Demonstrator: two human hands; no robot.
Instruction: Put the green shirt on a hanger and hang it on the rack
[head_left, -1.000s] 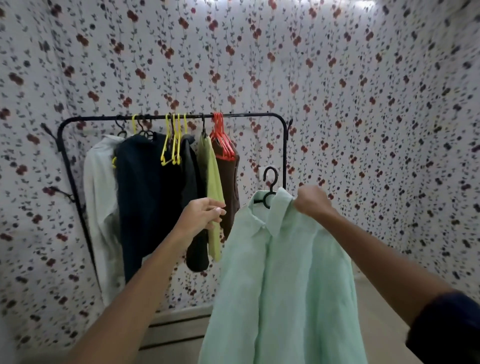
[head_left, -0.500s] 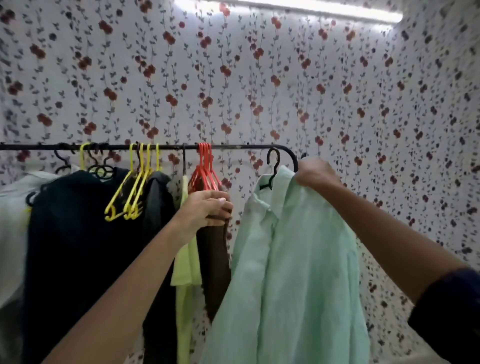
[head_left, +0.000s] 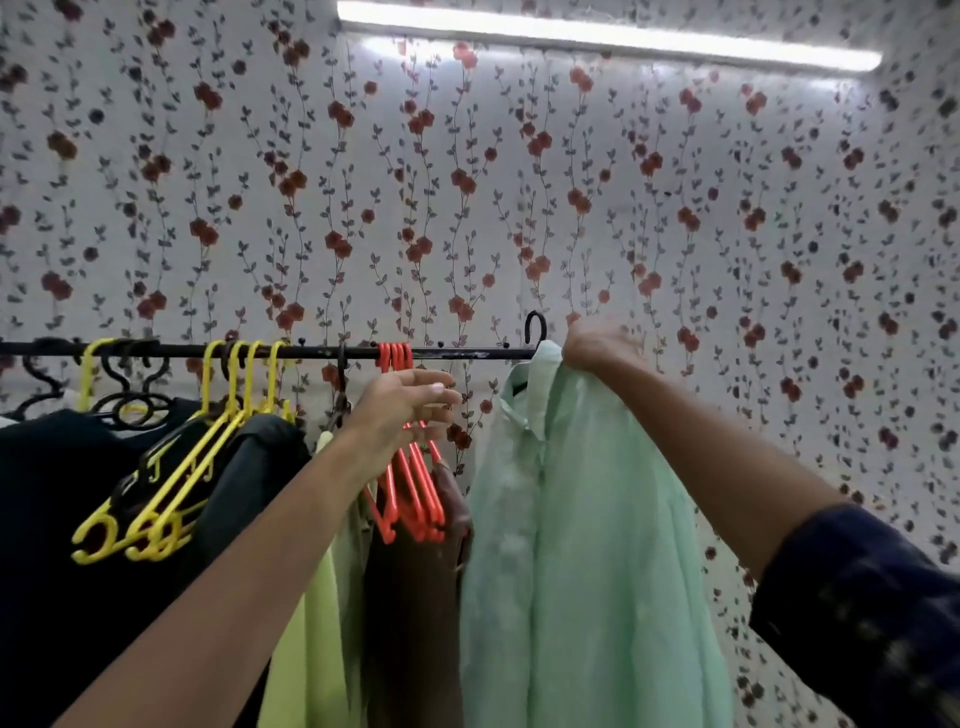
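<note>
We hold the green shirt (head_left: 587, 545) up by its shoulder with our right hand (head_left: 597, 345), fingers curled tight into the cloth just right of the collar. The shirt hangs on a black hanger (head_left: 535, 327), whose hook stands just above the right end of the rack bar (head_left: 457, 355); we cannot tell whether the hook already rests on the bar. The body of the shirt drops straight down below the bar's right end.

Our left hand (head_left: 402, 415) reaches out below the bar, left of the shirt, with fingers loosely spread and holding nothing. Its fingertips lie against the red hangers (head_left: 415, 493), which hang in a bunch from the middle of the bar. Behind those hangers a brown garment (head_left: 415, 597) hangs, and just left of it a yellow-green one (head_left: 311, 649).

Further left along the bar hang yellow hangers (head_left: 171, 488), tilted, in front of dark clothes (head_left: 62, 545). Black hooks (head_left: 124, 374) sit on the bar near its left end.

Behind the bar stands a wall of floral wallpaper (head_left: 519, 208), and high above the bar a lit tube lamp (head_left: 608, 39) runs across it
</note>
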